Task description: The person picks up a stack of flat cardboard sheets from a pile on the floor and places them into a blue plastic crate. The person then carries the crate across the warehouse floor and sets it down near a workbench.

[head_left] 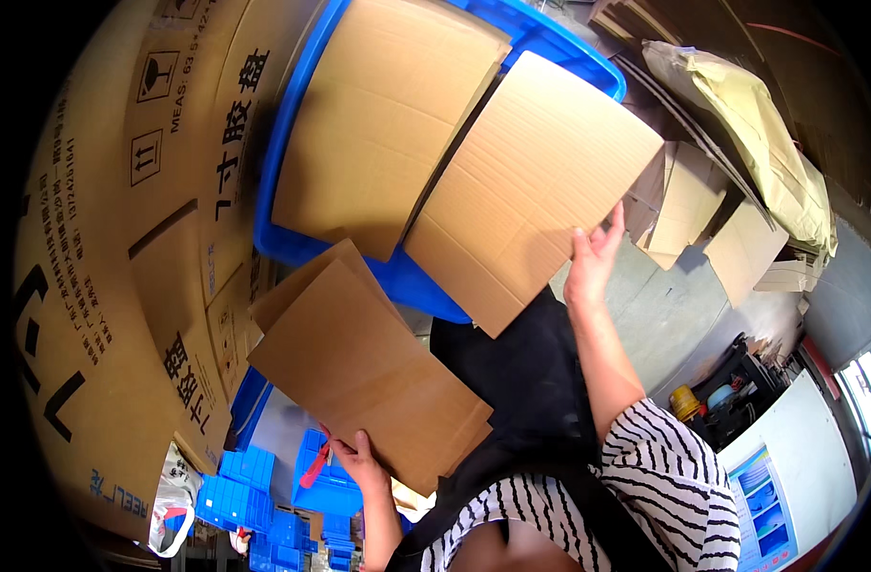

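Observation:
My left hand [361, 465] grips the lower edge of a folded brown cardboard piece [359, 357], thumb on top and the other fingers partly hidden beneath. This piece has more than one layer, parted at its upper left. My right hand [594, 262] holds the right edge of a lighter cardboard sheet [536, 191], its thumb near the edge and its fingertips along the side. That sheet is tilted over a large blue plastic bin [426, 291]. Beside it, another wide cardboard sheet [383, 114] covers the bin's left part.
Large printed cartons [169, 286] rise on the left. Small blue bins [250, 486] and a red object [313, 469] sit below my left hand. Cardboard pieces [688, 205] and a yellowish sack [755, 124] lie at right. A white panel [798, 458] stands lower right.

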